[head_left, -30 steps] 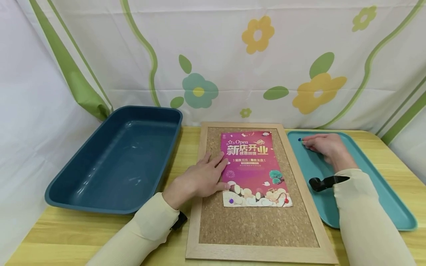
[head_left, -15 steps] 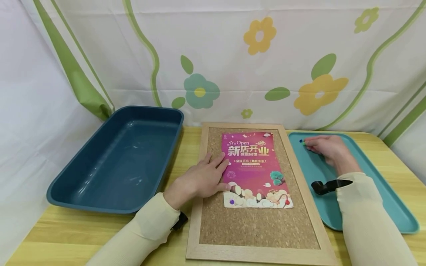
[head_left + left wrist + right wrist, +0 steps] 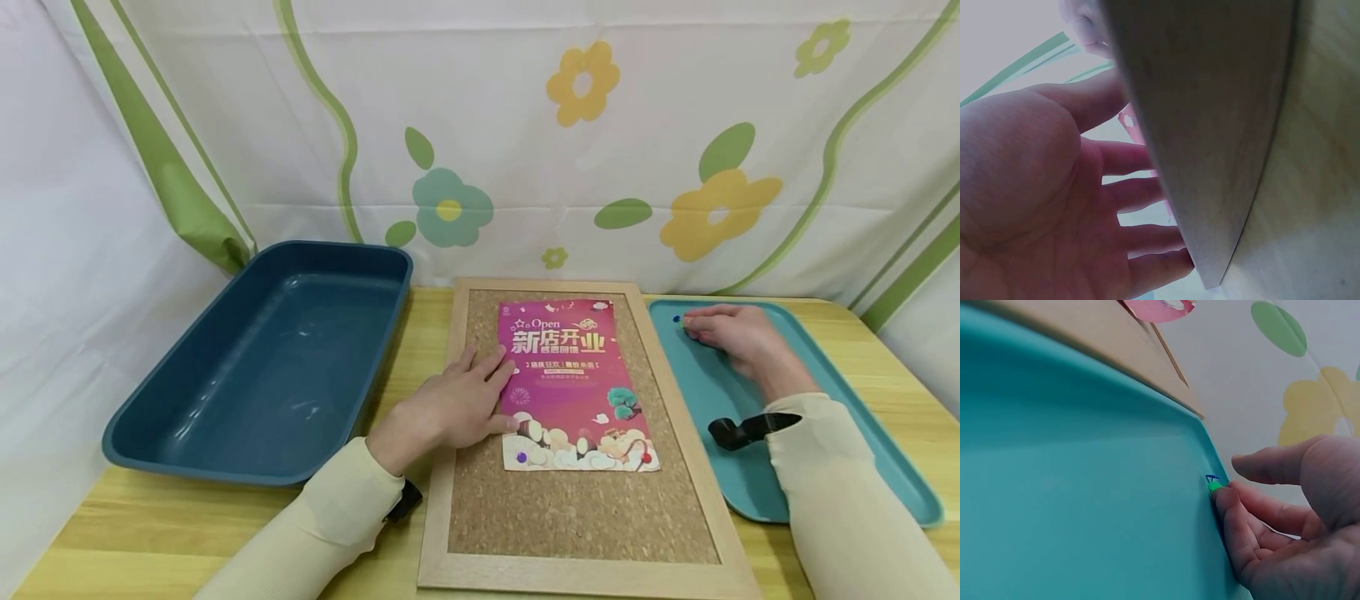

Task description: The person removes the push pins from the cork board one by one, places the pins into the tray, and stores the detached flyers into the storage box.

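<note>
A pink and purple printed poster (image 3: 562, 383) lies on a wood-framed cork board (image 3: 585, 517). My left hand (image 3: 465, 400) rests with spread fingers over the board's left edge and the poster's left side. A purple pin (image 3: 522, 457) and a red pin (image 3: 646, 457) show at the poster's lower corners. My right hand (image 3: 738, 337) is at the far left corner of a teal tray (image 3: 847, 450). In the right wrist view its bent fingertips touch a green push pin (image 3: 1214, 485), with the thumb held apart. Just beyond sits a small blue pin (image 3: 677, 318).
A deep dark-blue bin (image 3: 262, 367) stands left of the board on the wooden table (image 3: 157, 533). Behind everything hangs a white curtain (image 3: 517, 125) with printed flowers. The tray lies close along the board's right side.
The right hand stays at the tray corner, its forearm shifting slightly to the right. The green pin at its fingertips is now hidden in the head view. My left hand holds still.
</note>
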Available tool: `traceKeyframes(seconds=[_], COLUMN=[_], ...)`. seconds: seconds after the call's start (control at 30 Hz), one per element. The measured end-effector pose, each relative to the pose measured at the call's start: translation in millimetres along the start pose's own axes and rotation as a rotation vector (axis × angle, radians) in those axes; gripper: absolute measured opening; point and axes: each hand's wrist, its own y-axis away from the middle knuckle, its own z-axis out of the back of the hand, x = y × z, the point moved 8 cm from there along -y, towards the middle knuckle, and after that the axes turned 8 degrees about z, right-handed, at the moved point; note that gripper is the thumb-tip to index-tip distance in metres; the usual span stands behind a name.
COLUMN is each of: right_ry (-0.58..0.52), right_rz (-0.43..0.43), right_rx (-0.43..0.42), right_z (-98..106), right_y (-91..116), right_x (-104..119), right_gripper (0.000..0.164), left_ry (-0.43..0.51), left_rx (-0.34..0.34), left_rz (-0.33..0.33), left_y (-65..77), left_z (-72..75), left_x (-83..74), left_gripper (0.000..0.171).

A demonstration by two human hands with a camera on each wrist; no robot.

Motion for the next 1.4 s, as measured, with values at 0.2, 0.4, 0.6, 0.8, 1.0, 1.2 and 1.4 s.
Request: traceKeyframes(seconds=[0.2,0.4,0.6,0.8,1.0,1.2,1.4], right_ry=[0.011,0.060,0.064,0.042,0.049,-0.005,0.004], right_rz=[0.052,0.111,0.157,0.195,0.220,0.240,0.252], right_rx=[-0.024,-0.047,0.001,0.081,0.152,0.233,0.302], right_z=[-5,-18,-45,-70,-96,-121,-143], right_y=[5,17,30,45,61,75,87], right_x=[13,35,61,81,96,106,116], right_gripper=[0.056,0.057,0.053,0.051,0.045,0.039,0.035], left_ry=[0.004,0.007,0.003,-0.004,-0.009,-0.037,-0.065], left_rx=[0.000,0.001,0.004,0.005,0.010,0.005,0.001], left_rz=[0.002,0.002,0.009,0.015,0.014,0.014,0.029], left_y=[0.0,-1.0,-1.7,-2.0,-1.9,-1.4,-0.8], left_z=[0.5,0.6,0.2,-0.4,-1.3,-0.2,1.0], left_x=[-0.9,-3.9,-5.6,-5.8,-4.7,-2.9,0.8], left_gripper=[0.084,0.083,0.083,0.084,0.084,0.085,0.084])
